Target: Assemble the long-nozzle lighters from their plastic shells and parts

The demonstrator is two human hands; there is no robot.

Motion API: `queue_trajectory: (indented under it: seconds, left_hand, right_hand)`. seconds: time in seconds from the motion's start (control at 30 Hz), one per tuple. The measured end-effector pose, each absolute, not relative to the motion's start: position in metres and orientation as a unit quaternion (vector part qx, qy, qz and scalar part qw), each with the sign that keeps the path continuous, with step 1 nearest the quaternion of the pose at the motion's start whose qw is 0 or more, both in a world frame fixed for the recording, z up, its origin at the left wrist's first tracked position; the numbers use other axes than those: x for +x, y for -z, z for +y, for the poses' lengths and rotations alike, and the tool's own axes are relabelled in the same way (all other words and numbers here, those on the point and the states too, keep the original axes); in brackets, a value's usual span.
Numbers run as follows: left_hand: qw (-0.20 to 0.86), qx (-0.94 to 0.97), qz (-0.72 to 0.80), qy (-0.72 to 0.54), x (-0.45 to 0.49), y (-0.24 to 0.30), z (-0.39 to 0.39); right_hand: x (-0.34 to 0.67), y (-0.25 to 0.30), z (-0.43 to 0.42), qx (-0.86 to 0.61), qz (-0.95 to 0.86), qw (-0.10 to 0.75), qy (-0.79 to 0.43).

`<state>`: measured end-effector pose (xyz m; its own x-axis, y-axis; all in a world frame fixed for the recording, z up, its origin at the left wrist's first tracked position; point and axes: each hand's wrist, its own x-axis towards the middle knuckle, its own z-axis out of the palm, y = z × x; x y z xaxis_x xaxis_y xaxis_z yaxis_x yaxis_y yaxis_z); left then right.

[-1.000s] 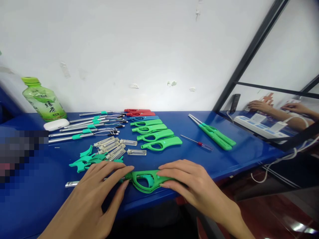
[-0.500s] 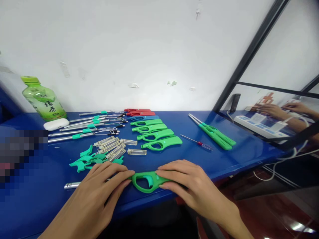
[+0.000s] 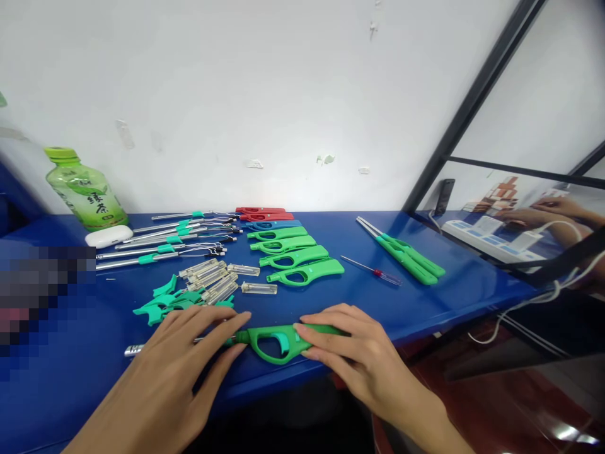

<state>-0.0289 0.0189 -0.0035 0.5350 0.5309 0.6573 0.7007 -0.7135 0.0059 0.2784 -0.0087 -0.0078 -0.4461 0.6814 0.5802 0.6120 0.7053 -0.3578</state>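
A green gas-lighter handle (image 3: 276, 340) with a long metal tube (image 3: 135, 349) lies along the front edge of the blue table (image 3: 449, 296). My left hand (image 3: 189, 359) is closed over the tube just left of the handle, fingers above and thumb below. My right hand (image 3: 352, 353) pinches the rear end of the handle between thumb and fingers. A teal trigger sits inside the handle's loop.
Behind lie teal triggers (image 3: 165, 302), clear tanks (image 3: 212, 280), metal tubes with wires (image 3: 161, 246), green handle shells (image 3: 302, 272), blue and red shells (image 3: 265, 217), finished green lighters (image 3: 411, 255), a red screwdriver (image 3: 378, 273), a bottle (image 3: 85, 192) and a white case (image 3: 108, 236). Another person's hands (image 3: 534, 217) show at right.
The lighter has shifted slightly right and turned a little. My right hand slid back along the handle, so more green shows; my left hand stayed on the tube.
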Motion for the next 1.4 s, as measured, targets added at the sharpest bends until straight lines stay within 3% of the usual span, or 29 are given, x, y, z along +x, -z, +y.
queue_trajectory:
  seconds: [0.23, 0.77, 1.1, 1.4]
  left_hand:
    - [0.214, -0.854, -0.374, 0.290, -0.053, 0.004, 0.015]
    - [0.151, -0.877, -0.343, 0.301, -0.035, 0.011, 0.012]
    - [0.180, -0.877, -0.334, 0.293, -0.036, 0.023, -0.001]
    - [0.229, -0.885, -0.279, 0.293, -0.025, 0.016, -0.005]
  right_hand:
    - [0.281, 0.011, -0.007, -0.375, -0.850, 0.368, -0.048]
    - [0.289, 0.006, -0.012, -0.405, -0.852, 0.323, -0.074]
    - [0.285, 0.003, -0.018, -0.364, -0.873, 0.325, -0.010]
    - [0.284, -0.005, -0.019, -0.376, -0.869, 0.319, -0.040]
